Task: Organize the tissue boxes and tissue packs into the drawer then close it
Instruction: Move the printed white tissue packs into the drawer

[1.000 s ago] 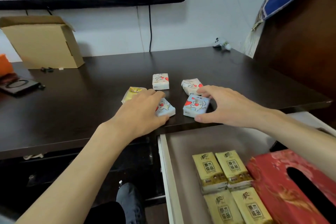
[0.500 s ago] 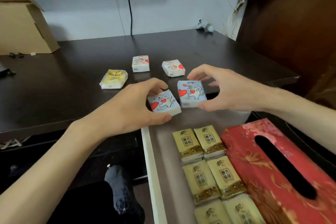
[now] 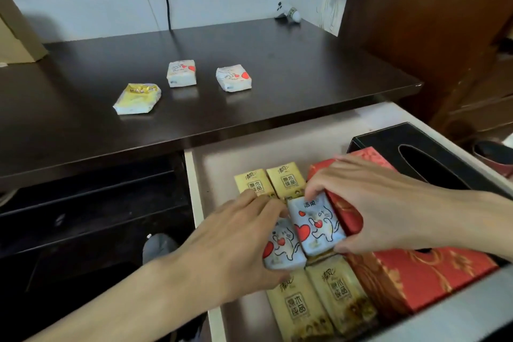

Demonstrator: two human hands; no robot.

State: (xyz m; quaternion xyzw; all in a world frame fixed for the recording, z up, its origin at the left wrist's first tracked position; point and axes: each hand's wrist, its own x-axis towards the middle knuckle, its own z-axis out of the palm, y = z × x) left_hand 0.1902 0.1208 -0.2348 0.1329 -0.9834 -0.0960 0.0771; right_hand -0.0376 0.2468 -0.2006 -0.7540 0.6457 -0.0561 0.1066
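Drawer (image 3: 195, 203) back left free; red box (image 3: 410, 283) blocks rt.

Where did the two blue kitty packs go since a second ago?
Each hand lifted one off the desk and brought it down into the drawer. The left hand holds one blue pack, the right hand the other, both over the yellow-brown packs. Unchanged: the yellow pack and two white packs on the desk, the red box in the drawer.

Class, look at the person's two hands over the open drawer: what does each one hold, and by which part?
The left hand grips one blue cat-print tissue pack over its left side; the right hand pinches another blue cat-print pack by its short ends.
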